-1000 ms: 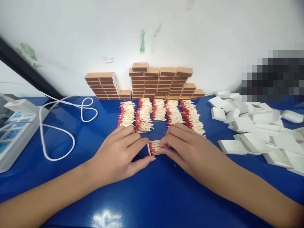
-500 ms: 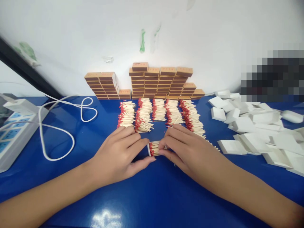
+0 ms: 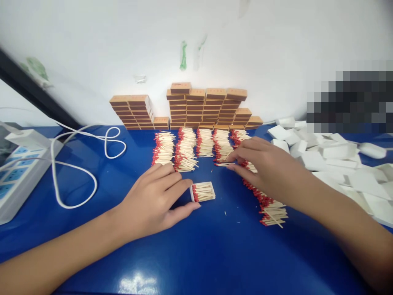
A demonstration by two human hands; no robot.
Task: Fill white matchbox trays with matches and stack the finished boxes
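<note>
A small white matchbox tray (image 3: 212, 196) lies on the blue table, filled with red-headed matches (image 3: 203, 191). My left hand (image 3: 159, 196) steadies its left end between thumb and index finger. To the right, my right hand (image 3: 260, 164) has thumb and fingertips closed around the stick ends of a few matches (image 3: 222, 164) at the near end of one row. Several rows of loose matches (image 3: 186, 149) lie beyond the tray, heads to the left. The rightmost row (image 3: 273, 213) runs partly beneath my right hand.
Brown matchboxes (image 3: 195, 107) are stacked against the white wall. White empty trays (image 3: 337, 157) are heaped at the right. A power strip (image 3: 23, 170) and a looped white cable (image 3: 53, 172) occupy the left. Tiny scraps (image 3: 225, 213) lie near the tray.
My right hand has left the tray and moved right and away from me to the row of matches. My left hand and the tray stay in place.
</note>
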